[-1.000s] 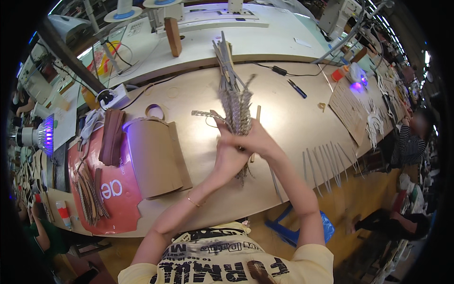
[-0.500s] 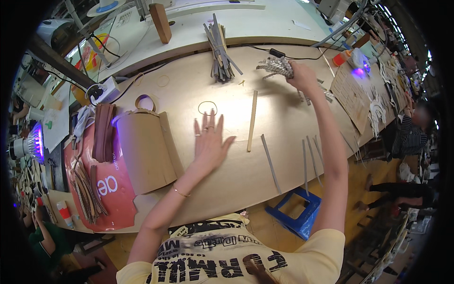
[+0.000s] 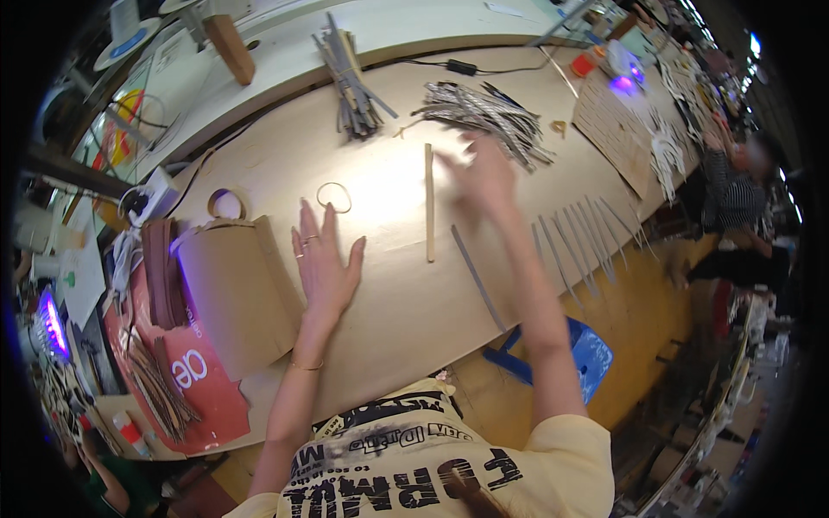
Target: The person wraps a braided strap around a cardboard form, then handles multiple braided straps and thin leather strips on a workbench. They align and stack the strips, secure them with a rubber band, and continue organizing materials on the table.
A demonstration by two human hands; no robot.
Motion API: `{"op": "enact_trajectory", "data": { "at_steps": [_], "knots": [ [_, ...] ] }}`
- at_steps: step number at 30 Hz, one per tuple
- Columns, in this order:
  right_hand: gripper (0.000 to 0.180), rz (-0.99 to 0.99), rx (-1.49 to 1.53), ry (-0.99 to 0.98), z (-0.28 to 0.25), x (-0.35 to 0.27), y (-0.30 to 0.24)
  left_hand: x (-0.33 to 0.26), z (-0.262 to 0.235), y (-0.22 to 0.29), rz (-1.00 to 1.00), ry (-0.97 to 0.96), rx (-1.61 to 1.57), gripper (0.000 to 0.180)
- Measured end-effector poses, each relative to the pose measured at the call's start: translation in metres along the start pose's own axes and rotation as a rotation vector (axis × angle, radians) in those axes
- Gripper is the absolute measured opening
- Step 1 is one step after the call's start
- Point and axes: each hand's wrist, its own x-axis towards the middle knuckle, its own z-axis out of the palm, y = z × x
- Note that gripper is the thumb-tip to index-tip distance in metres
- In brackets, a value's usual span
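A long tan table (image 3: 397, 293) carries loose work — a wooden stick (image 3: 428, 203), a wire ring (image 3: 333, 197), a grey strip (image 3: 477, 278), two bundles of grey strips (image 3: 352, 79) (image 3: 488, 116), a brown paper bag (image 3: 237, 289) and a row of thin strips (image 3: 579, 242) near its edge.

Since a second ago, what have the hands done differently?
The right hand carried the woven strip bundle from the table's middle to the far right, let go, and is pulling back empty. The left hand released it too and lies flat. The cardboard sheet stayed put.
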Motion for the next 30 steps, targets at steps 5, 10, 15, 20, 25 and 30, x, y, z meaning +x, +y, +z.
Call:
{"op": "enact_trajectory", "data": {
  "at_steps": [5, 10, 15, 20, 25, 30],
  "knots": [
    [0.043, 0.115, -0.072, 0.005, 0.039, -0.048, -0.041, -0.027, -0.021, 0.015, 0.026, -0.001, -0.271, 0.061],
    [0.021, 0.106, -0.058, 0.002, 0.042, -0.061, -0.066, -0.064, -0.048, 0.023, 0.106, -0.058, -0.447, 0.048],
    [0.016, -0.027, 0.54, 0.036, 0.009, -0.114, -0.103, -0.061, -0.077, 0.018, -0.1, -0.098, -0.76, 0.041],
    [0.015, -0.238, 0.825, -0.146, -0.014, -0.179, -0.131, -0.056, -0.098, 0.023, -0.231, 0.151, -1.226, 0.024],
    [0.034, -0.443, 0.453, 0.05, -0.023, -0.195, -0.103, -0.059, -0.109, 0.016, -0.211, 0.167, -1.185, 0.018],
    [0.047, 0.432, 0.019, 0.18, -0.046, -0.179, -0.002, -0.062, -0.109, 0.014, -0.191, 0.521, -1.054, 0.009]
  ]
}}
